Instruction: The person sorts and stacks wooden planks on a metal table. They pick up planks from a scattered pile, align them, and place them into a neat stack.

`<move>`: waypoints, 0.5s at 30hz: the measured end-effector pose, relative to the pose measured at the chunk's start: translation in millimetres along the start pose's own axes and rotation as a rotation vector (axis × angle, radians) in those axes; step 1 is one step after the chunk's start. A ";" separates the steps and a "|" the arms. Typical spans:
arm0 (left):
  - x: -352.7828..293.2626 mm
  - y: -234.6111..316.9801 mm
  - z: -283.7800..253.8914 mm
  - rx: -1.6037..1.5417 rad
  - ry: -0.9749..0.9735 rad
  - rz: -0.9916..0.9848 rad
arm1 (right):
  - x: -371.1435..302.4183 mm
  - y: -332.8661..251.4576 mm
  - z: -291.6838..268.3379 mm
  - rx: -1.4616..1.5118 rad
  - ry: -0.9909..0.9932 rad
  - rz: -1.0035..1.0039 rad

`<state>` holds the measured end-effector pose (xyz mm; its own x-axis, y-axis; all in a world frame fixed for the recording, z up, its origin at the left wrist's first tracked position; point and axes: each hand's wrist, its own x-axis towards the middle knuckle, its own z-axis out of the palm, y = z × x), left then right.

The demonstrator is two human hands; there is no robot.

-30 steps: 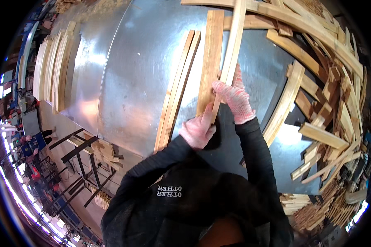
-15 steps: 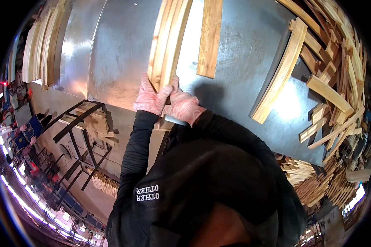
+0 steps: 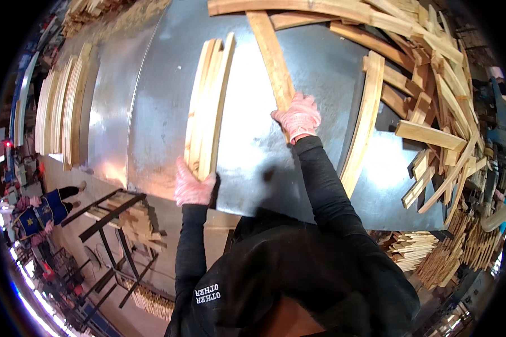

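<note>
Both my hands wear pinkish-white work gloves. My left hand (image 3: 193, 184) is closed around the near end of a bundle of wooden strips (image 3: 207, 106), set side by side on the metal table (image 3: 174, 73). To the right, my right hand (image 3: 300, 116) grips the near end of a single wooden board (image 3: 271, 56), which slants away to the far left. Its far end meets a long wooden strip (image 3: 298, 7) at the back. Another wooden board (image 3: 365, 121) lies to the right of my right hand.
A heap of loose wood offcuts (image 3: 441, 101) crowds the table's right side. More strips stand in a stack (image 3: 62, 109) at the far left. Below the table edge are a black metal frame (image 3: 109, 224) and piled wood (image 3: 413, 247). Another person (image 3: 45, 210) is at the left.
My right hand has left the bundle and moved right to take hold of the single board, which now slants. My left hand stays at the bundle's near end.
</note>
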<state>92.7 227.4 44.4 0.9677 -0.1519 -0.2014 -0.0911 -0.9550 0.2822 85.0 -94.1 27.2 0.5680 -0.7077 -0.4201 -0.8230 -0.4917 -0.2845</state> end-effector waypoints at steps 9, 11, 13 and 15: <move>27.4 4.3 5.3 0.032 0.038 -0.041 | -119.8 -68.2 64.0 0.044 -0.793 -0.461; 31.7 0.4 8.1 0.088 0.029 -0.020 | -106.9 -76.7 38.0 0.198 -0.969 -0.751; 36.3 4.7 -1.4 0.107 0.006 -0.078 | -47.6 -67.5 13.4 0.218 -0.690 -0.997; 34.0 1.4 4.4 0.188 0.062 -0.079 | 50.8 -70.1 -33.2 -0.005 -0.135 -1.094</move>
<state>124.4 219.8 33.8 0.9856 -0.0647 -0.1564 -0.0515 -0.9949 0.0866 171.7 -112.4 54.4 0.9845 0.1721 -0.0340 0.1242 -0.8211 -0.5571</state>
